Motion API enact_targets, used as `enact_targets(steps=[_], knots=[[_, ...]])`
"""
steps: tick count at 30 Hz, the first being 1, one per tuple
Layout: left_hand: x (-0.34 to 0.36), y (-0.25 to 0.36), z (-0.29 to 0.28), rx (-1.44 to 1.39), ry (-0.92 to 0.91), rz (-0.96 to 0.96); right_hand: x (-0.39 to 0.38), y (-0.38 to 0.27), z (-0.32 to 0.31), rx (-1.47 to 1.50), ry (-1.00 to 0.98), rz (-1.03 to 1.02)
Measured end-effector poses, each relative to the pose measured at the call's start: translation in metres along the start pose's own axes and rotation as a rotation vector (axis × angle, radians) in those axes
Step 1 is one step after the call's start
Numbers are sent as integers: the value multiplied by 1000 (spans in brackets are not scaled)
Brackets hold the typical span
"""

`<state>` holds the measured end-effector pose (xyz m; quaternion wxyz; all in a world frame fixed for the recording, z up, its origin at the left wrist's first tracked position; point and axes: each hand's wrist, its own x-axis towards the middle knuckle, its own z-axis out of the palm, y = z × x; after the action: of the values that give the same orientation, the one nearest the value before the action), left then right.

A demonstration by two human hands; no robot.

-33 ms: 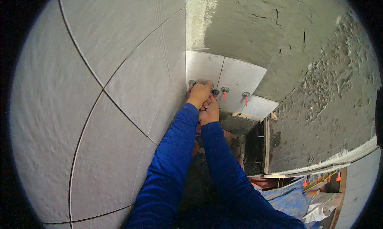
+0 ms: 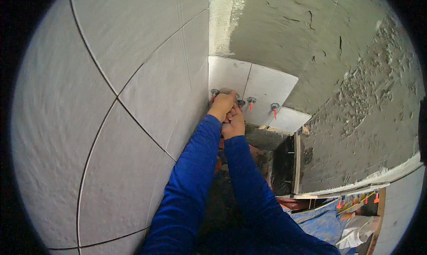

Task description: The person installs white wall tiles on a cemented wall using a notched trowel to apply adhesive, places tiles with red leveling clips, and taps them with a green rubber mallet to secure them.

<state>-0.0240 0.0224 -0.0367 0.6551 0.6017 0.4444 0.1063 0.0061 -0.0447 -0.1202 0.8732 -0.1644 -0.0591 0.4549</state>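
Both hands [image 2: 228,114] tog. at white tiles [image 2: 271,84], by corner; dark clip [image 2: 240,103] just beside fingers.
Nearest: blue sleeves [image 2: 189,179], blocking pt. of dark gap below. Low R: blue sheet [image 2: 318,221] & crumpled white sack-like thing [image 2: 356,237], contents can't tell. L: big grey tiles [image 2: 147,99] w/ dark joints. L hand [image 2: 222,104] on top, index out, other fingers curled; R hand [image 2: 234,124] just under, fingers bent up, nearly closed; grip hidden, can't tell if either has hold of anything. Red-tipped clips [image 2: 251,102] on tiles to R, another clip [image 2: 215,93] to L. Wood strip [image 2: 297,164] upright below tiles' R end. Behind/above: rough grey mortar wall [image 2: 284,28].
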Motion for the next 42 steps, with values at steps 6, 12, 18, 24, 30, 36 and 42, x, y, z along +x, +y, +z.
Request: enact_targets(steps=[6, 12, 18, 24, 30, 36, 42], knots=[[2, -2, -8, -143, -102, -93, -8, -6, 19, 87, 145, 29], [1, 2, -12, -272, -174, -103, -5, -13, 26, 62, 201, 90], [1, 4, -9, -270, -195, -107, -1, -10, 22, -46, 233, 53], [3, 0, 0, -234, -27, -33, -7, -10, 36, -39, 271, 36], [7, 1, 4, -213, 35, 17, -16, -12, 55, -141, 331, 1], [-5, 5, -2, -76, -37, 60, -12, -11, 42, -62, 289, 58], [-6, 7, -1, -112, -38, 26, 6, -6, 13, -86, 148, 51]])
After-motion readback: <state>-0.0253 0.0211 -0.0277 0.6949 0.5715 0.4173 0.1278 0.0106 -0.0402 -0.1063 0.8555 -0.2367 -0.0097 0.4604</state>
